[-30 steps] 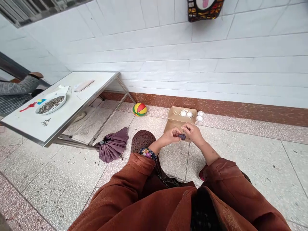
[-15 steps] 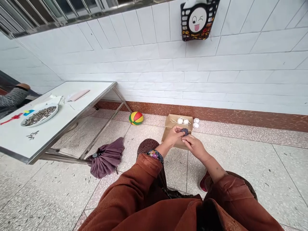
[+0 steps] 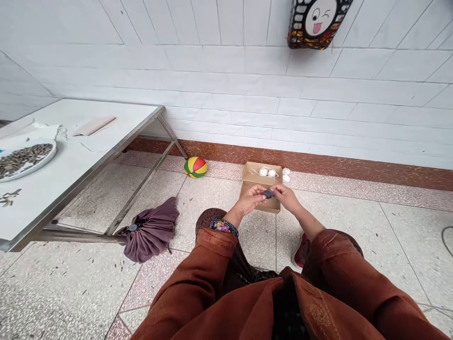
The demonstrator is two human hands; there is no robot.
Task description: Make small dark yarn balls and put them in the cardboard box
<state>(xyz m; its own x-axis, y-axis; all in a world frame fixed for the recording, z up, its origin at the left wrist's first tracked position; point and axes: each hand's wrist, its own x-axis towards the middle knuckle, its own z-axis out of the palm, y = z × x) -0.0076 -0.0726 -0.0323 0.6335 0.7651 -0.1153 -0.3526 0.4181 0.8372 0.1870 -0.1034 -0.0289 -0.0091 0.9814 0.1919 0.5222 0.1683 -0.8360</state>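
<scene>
A small dark blue-grey ball of yarn (image 3: 268,194) is held over an open cardboard box (image 3: 272,206) on the floor. My left hand (image 3: 249,199) grips the ball from the left between thumb and fingers. From the right, my right hand (image 3: 285,196) pinches at its edge; any strand there is too fine to make out. White yarn balls (image 3: 263,171) with loose ends lie in the far part of the box. More white balls (image 3: 286,175) sit on the floor just right of it.
To the left stands a metal-framed table (image 3: 130,111) bearing a plate of seeds (image 3: 26,159). A colourful ball (image 3: 196,167) rests by the wall, and a purple gathered cloth (image 3: 152,231) lies near the table leg. A black basket (image 3: 316,23) hangs above.
My right hand has gone from below the dark yarn ball up to its right side. The view has turned, so the table sits further left and the other person's arm is out of sight.
</scene>
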